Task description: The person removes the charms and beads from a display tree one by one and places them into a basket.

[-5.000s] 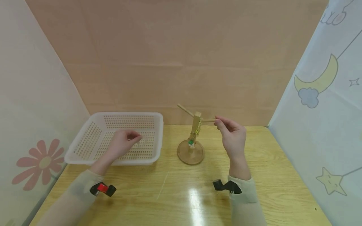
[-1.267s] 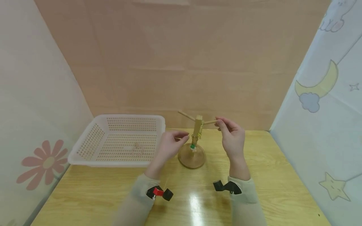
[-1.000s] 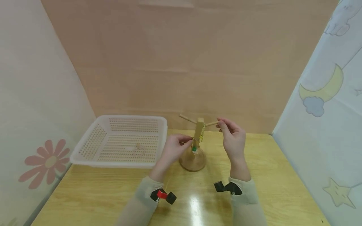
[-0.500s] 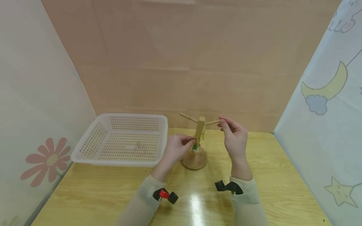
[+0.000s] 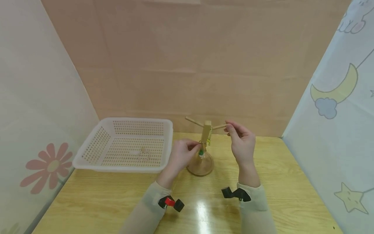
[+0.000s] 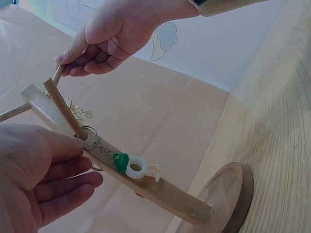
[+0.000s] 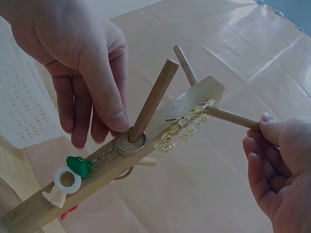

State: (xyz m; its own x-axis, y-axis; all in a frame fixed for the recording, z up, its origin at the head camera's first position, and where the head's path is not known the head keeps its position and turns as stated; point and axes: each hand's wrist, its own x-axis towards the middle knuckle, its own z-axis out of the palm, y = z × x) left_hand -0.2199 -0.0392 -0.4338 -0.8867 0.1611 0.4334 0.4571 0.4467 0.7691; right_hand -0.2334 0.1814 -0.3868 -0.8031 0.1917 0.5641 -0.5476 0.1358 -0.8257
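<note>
We see a green-and-white keychain [image 6: 127, 163] and pale yellow beads [image 7: 177, 131]. To us, the latticed basket [image 5: 117, 168] looks white.

L hand [image 5: 180, 154] moved from above bskt [image 5: 122, 168] to keyring [image 7: 132, 151] on wdn stand [image 5: 206, 132].

The wooden post [image 6: 167, 193] hides most of a red piece [image 7: 69, 212] (too little shows to name it).

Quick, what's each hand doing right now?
Left hand: closed, pinching the green-and-white keychain at its top end.
Right hand: closed, pinching a wooden peg at its tip.
</note>
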